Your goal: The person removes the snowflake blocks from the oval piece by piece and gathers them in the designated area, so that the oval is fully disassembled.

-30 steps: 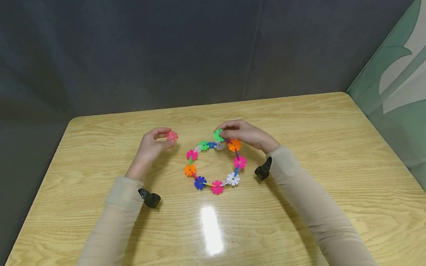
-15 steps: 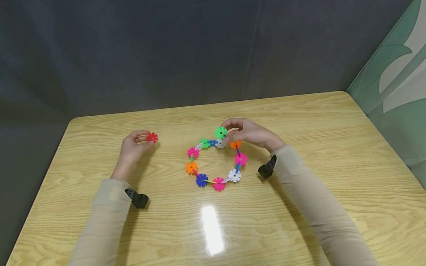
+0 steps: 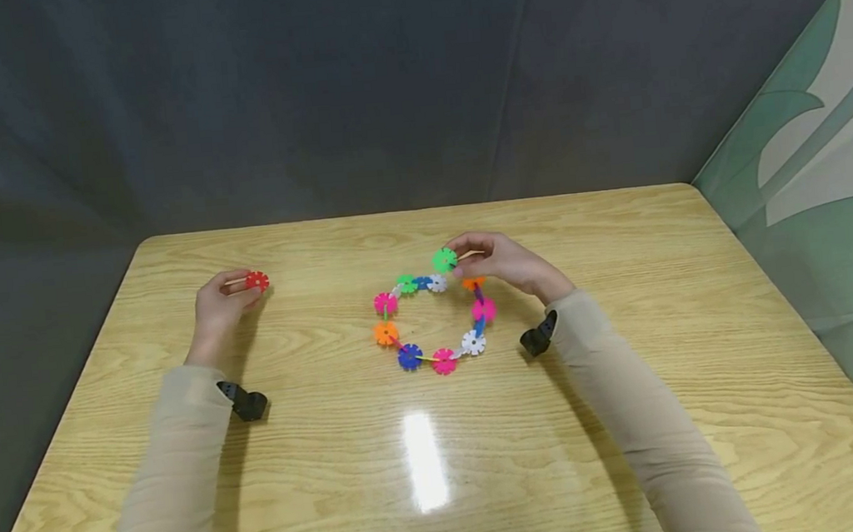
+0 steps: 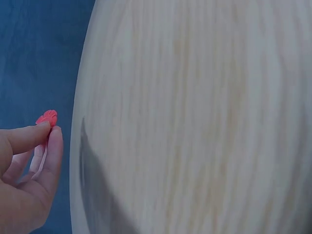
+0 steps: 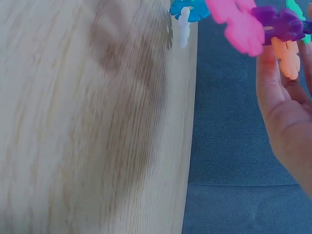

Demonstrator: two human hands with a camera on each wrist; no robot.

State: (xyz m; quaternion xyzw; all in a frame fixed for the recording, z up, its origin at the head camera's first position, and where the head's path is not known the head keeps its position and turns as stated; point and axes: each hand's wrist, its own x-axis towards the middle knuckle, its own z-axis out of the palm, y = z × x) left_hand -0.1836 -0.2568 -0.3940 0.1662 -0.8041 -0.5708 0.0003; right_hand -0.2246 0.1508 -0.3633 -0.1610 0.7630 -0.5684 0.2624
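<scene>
Finds red disc (image 3: 257,281) farther left than in the earlier head views, farther from the ring-shaped chain (image 3: 409,357) of linked discs. Finds also green disc (image 3: 444,260) turned face-on to the head camera, with less thumb across it than a second ago. Judges from this: red disc loose, not part of the chain at present; linking work centred on the green end. Cannot confirm any join between green disc and the nearby white disc (image 3: 437,283).

Pinches red disc between thumb and fingers of left hand (image 3: 215,306), over the wooden table (image 3: 599,453), well apart from the chain. Grasps the chain at green disc with curled fingers of right hand (image 3: 505,264); exact contact partly hidden. Shows, in the right wrist view, purple disc (image 5: 280,23) between pink disc (image 5: 243,31) and orange disc (image 5: 286,57), close to that hand. Records no container in view, hence no contents to list.
</scene>
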